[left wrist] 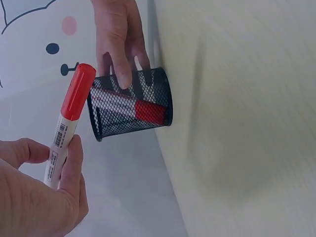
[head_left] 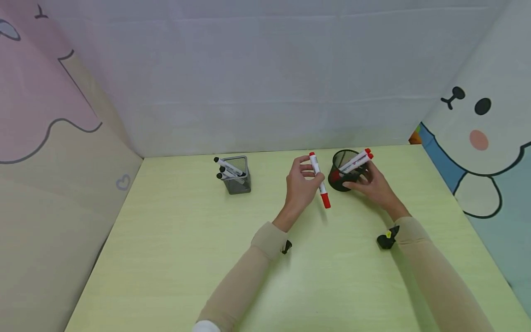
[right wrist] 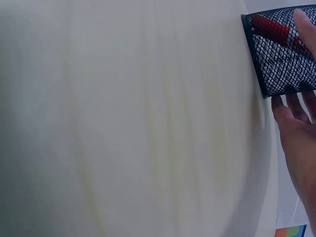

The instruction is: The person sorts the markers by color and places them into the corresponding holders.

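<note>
My left hand (head_left: 302, 183) pinches a white marker with a red cap (head_left: 325, 201) between thumb and fingers, its cap tilted down toward me. Just right of it is a round black mesh pen holder (head_left: 335, 180), apart from that marker. My right hand (head_left: 376, 188) grips the holder from the right, with the thumb in front and the other fingers curled along its far side. Red-ended white markers (head_left: 356, 162) lean out of the holder to the right. In the left wrist view, a red cap (left wrist: 150, 112) shows through the mesh near the bottom.
A square grey mesh pen holder (head_left: 240, 185) stands to the left on the table (head_left: 186, 249), with several black-capped white markers (head_left: 229, 167) leaning left in it. A white curtain (head_left: 265, 83) hangs behind the table's back edge. Printed cloths flank both sides.
</note>
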